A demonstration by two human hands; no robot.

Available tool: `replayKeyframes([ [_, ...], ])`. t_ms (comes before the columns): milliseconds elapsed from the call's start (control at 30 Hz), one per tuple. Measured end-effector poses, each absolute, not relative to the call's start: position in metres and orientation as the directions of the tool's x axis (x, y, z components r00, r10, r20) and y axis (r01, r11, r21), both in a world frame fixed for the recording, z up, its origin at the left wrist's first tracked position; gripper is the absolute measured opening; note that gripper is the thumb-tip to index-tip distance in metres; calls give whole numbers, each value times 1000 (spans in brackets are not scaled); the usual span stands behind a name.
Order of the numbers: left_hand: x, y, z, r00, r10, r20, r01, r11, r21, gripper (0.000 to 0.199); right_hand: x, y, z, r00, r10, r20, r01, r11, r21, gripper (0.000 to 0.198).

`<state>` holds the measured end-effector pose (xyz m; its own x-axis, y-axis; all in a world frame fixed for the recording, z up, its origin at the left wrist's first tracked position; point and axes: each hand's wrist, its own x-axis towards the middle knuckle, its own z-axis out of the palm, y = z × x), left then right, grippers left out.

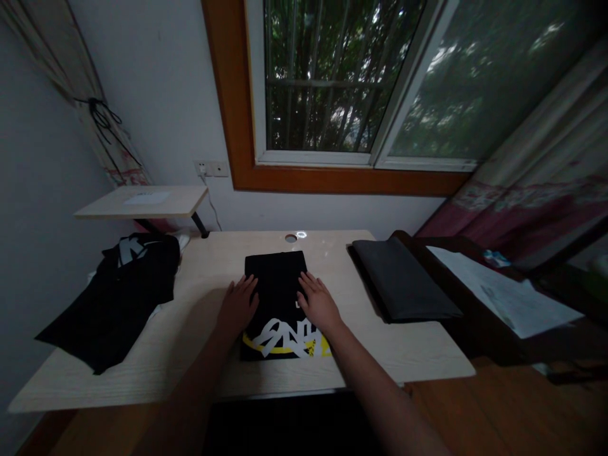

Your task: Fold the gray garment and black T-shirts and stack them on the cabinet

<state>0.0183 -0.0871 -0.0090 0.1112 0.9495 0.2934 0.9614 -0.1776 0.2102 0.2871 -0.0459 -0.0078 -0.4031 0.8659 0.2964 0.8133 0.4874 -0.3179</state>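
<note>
A black T-shirt [278,294], folded into a neat rectangle, lies flat in front of me on the pale wooden desk [204,373]. White lettering and a yellow band run across its near end. My left hand [240,304] rests on the shirt's left edge, fingers stretched out. On the opposite edge lies my right hand [317,301], also flat with fingers extended. Neither hand grips anything. To the left, a loose black garment [128,297] with a grey-white print lies crumpled, one corner spread toward the near side of the desk.
A small raised shelf [180,201] with a paper on it stands at the back left. At the right lies a flat, dark folder-like stack [403,278]. Beyond it, a dark side table holds a white sheet [503,291]. A window and wall socket [211,168] are behind the desk.
</note>
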Motion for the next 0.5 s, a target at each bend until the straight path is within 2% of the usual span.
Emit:
replayKeyframes([
  [133, 17, -85, -11, 90, 945, 314, 945, -180, 272, 45, 289, -42, -10, -394, 856, 334, 783, 503, -364, 45],
  [500, 17, -82, -10, 73, 943, 325, 936, -177, 303, 44, 291, -40, -11, -336, 834, 437, 729, 525, -440, 39],
])
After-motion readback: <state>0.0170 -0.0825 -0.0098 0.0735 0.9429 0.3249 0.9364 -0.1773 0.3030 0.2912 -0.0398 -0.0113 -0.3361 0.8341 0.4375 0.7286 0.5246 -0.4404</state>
